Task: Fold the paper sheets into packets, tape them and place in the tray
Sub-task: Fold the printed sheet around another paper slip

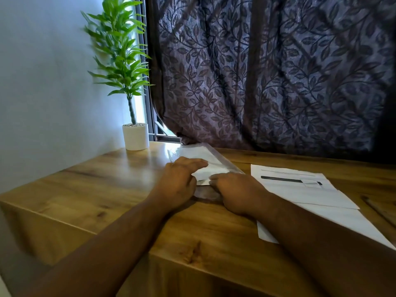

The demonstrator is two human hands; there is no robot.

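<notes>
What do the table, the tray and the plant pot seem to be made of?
Table: wood or wood veneer, glossy; grain, knots and window glare show.
Tray: clear plastic, probably; the table shows through its rim.
Pot: white, matt; ceramic or plastic, cannot tell which.

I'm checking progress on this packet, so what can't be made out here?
- Head view: any tape on the packet is hidden under the left hand and right hand.
- Right hand's fingertips: curled out of sight, grip unclear.
- Print on the paper sheets: too small and blurred.
- Dark strip on them: too blurred to identify.
- Brown object at the right edge: cut off by the frame.
</notes>
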